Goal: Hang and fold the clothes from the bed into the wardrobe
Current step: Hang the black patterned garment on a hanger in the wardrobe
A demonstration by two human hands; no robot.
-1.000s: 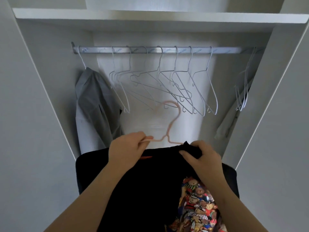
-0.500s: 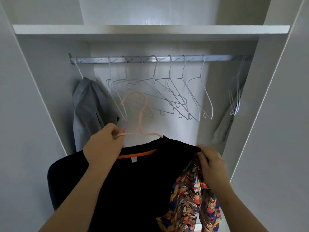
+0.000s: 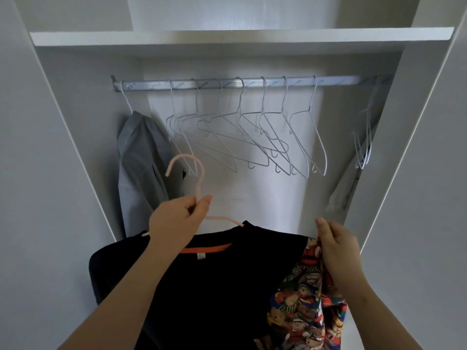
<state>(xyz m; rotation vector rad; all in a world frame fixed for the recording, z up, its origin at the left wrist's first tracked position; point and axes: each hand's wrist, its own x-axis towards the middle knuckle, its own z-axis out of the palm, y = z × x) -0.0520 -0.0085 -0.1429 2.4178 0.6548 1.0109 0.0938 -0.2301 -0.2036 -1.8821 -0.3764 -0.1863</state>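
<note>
A black T-shirt with an orange neck band and a bear print panel hangs on a pink hanger. My left hand grips the hanger's neck just under its hook, below the wardrobe rail. My right hand pinches the shirt's right shoulder by the printed cloth. The hook is free, well below the rail and in front of the grey garment.
Several empty white wire hangers hang along the rail, with a few more at the far right over a pale garment. A white shelf runs above. Wardrobe side panels close in on both sides.
The shirt on its hanger has risen and shifted left toward the rail. My left hand moved from the hanger's shoulder to its neck. My right hand slid to the shirt's right shoulder.
</note>
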